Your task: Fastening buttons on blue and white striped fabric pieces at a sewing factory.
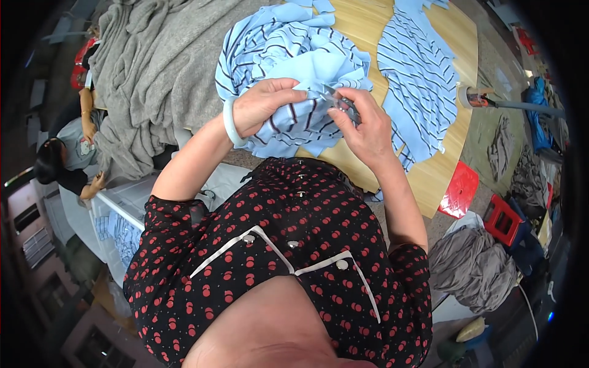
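Observation:
A heap of light blue striped knit fabric (pixel 288 46) lies on the wooden table in front of me. My left hand (pixel 264 103), wearing a pale bangle on its wrist, pinches an edge of this fabric between thumb and fingers. Close beside it, my right hand (pixel 367 126) is closed around small metal snips (pixel 346 105). Their blades point left and meet the fabric edge next to my left fingertips. Whether they are cutting through anything is too small to tell. More striped blue pieces (pixel 417 73) lie spread flat to the right of the heap.
Grey knit fabric (pixel 165 61) is piled along the table's left. Another person (pixel 64 150) is at the far left beside a white bin (pixel 119 211) holding striped fabric. Red plastic stools (pixel 459 190) and a grey cloth bundle (pixel 475 267) stand right of the wooden table (pixel 429 199).

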Demonstrator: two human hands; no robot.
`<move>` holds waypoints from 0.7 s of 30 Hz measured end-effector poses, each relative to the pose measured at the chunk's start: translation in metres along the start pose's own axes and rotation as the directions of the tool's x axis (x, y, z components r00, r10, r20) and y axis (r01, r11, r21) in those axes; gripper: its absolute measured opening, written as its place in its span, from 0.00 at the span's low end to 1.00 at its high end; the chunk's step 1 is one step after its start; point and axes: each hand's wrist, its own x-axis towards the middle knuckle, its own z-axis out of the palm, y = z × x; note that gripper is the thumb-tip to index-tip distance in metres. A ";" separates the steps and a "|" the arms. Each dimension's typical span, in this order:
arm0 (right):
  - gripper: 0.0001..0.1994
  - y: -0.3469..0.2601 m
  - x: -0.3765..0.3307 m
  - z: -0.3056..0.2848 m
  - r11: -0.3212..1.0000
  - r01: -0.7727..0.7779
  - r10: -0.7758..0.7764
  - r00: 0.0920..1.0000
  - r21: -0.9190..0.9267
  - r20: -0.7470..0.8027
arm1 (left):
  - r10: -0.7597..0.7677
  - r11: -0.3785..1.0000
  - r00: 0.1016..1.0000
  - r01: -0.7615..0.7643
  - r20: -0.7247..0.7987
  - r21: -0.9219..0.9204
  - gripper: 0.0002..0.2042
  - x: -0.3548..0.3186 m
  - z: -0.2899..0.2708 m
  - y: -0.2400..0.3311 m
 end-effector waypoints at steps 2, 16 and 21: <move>0.13 -0.001 -0.003 -0.001 1.000 -0.002 0.002 0.999 0.002 0.033 | -0.006 1.000 1.000 0.006 0.023 0.020 0.08 -0.002 0.006 0.007; 0.12 0.006 0.000 -0.007 0.997 0.003 -0.002 1.000 0.072 -0.017 | 0.081 0.986 0.996 -0.086 0.045 0.145 0.07 0.008 0.019 0.011; 0.12 0.000 0.004 -0.005 0.994 -0.063 0.063 0.998 0.094 -0.005 | 0.118 0.962 0.992 -0.126 0.048 0.244 0.08 0.011 0.023 0.005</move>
